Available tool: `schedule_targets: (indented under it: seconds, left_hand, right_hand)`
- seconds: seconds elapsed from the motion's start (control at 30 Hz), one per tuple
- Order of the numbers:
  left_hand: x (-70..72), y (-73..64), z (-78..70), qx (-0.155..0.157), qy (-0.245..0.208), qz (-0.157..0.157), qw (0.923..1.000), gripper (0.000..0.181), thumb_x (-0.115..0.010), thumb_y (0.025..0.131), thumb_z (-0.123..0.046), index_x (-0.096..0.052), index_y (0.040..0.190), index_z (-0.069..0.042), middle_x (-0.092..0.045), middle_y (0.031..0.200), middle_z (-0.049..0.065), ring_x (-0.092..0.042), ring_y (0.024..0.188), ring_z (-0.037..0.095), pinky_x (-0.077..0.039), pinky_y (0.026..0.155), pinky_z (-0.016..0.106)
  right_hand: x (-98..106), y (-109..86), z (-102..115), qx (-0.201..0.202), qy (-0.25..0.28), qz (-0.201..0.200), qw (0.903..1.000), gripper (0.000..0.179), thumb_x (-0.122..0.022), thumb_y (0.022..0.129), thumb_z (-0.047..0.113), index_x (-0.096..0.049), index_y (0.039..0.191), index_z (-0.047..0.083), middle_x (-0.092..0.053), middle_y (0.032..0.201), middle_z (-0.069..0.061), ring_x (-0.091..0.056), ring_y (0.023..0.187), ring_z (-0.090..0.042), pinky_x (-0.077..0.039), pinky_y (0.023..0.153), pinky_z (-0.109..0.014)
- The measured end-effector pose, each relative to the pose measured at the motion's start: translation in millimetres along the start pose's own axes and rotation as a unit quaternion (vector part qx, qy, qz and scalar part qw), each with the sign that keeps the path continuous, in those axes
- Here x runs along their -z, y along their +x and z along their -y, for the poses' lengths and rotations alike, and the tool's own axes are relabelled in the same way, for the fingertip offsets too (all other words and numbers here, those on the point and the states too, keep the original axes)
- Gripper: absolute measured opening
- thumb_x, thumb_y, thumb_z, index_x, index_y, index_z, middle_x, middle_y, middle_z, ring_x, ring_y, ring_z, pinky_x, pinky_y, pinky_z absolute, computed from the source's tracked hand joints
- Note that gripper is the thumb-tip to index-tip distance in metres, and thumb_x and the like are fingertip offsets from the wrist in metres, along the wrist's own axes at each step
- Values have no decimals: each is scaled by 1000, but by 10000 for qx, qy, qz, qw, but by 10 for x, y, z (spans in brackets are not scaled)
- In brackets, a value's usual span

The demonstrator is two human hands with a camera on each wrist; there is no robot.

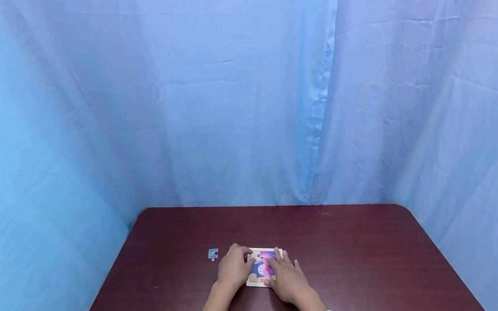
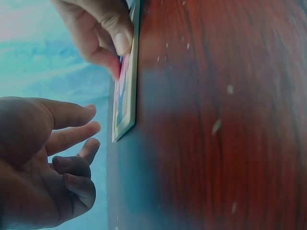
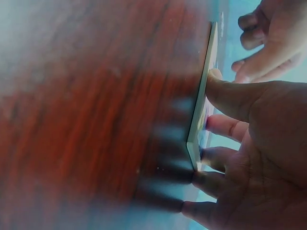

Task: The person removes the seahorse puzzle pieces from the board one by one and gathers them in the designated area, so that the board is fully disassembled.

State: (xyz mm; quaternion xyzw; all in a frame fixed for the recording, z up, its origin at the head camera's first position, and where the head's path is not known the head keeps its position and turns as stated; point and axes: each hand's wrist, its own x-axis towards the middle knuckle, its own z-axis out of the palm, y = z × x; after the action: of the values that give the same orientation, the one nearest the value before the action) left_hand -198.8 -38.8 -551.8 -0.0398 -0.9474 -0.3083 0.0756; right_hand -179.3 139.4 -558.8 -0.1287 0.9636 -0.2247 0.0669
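Note:
A small jigsaw puzzle board (image 1: pixel 256 271) with a pale frame and a pink-and-blue picture lies flat on the table. My right hand (image 1: pixel 288 278) rests over its right side with fingers spread. In the right wrist view, the right thumb (image 3: pixel 230 98) touches the board's near edge, and other fingertips press on or beside it. My left hand (image 1: pixel 233 268) is at the left edge of the board. Its thumb and fingers (image 2: pixel 72 115) are loosely bent, with nothing between them in the left wrist view. Part of the picture is hidden under the right hand.
One loose blue puzzle piece (image 1: pixel 213 254) lies on the table left of the left hand. The dark red-brown wooden table (image 1: pixel 353 255) has rounded far corners. Light blue curtains (image 1: pixel 235 103) hang behind it and on both sides.

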Motion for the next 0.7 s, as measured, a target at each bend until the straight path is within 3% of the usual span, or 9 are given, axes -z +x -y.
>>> schedule_targets:
  seconds: [0.27, 0.53, 0.7]
  left_hand:
    - [-116, 20, -93, -9, 134, 146, 9998, 18, -82, 88, -18, -82, 102, -8, -69, 96, 6, -72, 80, 25, -57, 71, 43]
    - [-198, 37, -88, -140, 306, -46, 9994, 13, -84, 84, -16, -84, 96, -10, -69, 91, 4, -71, 82, 24, -58, 72, 42]
    - [-211, 61, -78, -200, 264, -136, 9994, 14, -86, 81, -14, -84, 94, -10, -70, 89, 2, -71, 82, 23, -57, 72, 41]
  right_hand:
    - [7, -13, 0, 50, -11, -28, 10000, 51, -77, 93, 29, -64, 136, 5, -41, 165, -27, -37, 155, -50, -30, 119, -75]
    - [5, -15, 34, -56, 27, -44, 10000, 47, -78, 92, 27, -63, 130, 5, -40, 165, -28, -35, 155, -51, -29, 119, -76]
    - [8, -2, 64, -104, 87, -19, 9999, 35, -78, 92, 26, -63, 119, 9, -38, 166, -29, -34, 155, -52, -28, 119, -76]
